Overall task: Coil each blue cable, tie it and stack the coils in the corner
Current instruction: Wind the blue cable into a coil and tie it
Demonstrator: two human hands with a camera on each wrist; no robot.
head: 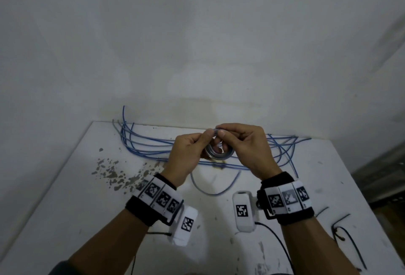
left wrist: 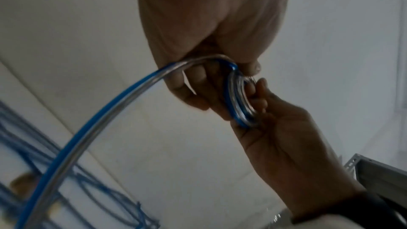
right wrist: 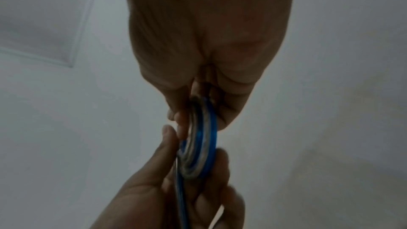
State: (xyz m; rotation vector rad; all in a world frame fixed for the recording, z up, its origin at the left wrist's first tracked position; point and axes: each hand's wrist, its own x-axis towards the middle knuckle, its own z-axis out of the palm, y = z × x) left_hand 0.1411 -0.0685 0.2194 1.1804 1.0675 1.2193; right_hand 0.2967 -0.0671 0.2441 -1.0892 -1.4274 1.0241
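Observation:
Both hands hold a small coil of blue and clear cable (head: 219, 153) above the white table (head: 65, 198), near its back edge. My left hand (head: 192, 149) pinches the coil (left wrist: 239, 100) on its left side, and the cable's free tail (left wrist: 88, 138) runs out from under its fingers and down to the table (head: 214, 191). My right hand (head: 241, 145) grips the coil (right wrist: 200, 145) from the right, thumb and fingers curled round its rim. Several loose blue cables (head: 144, 145) lie spread along the back of the table.
The table stands in a corner against white walls (head: 197, 44). Chipped paint patches (head: 111, 174) mark its left part. Thin dark wire pieces (head: 344, 233) lie near the right front. A grey metal shelf frame (head: 381, 165) stands to the right of the table.

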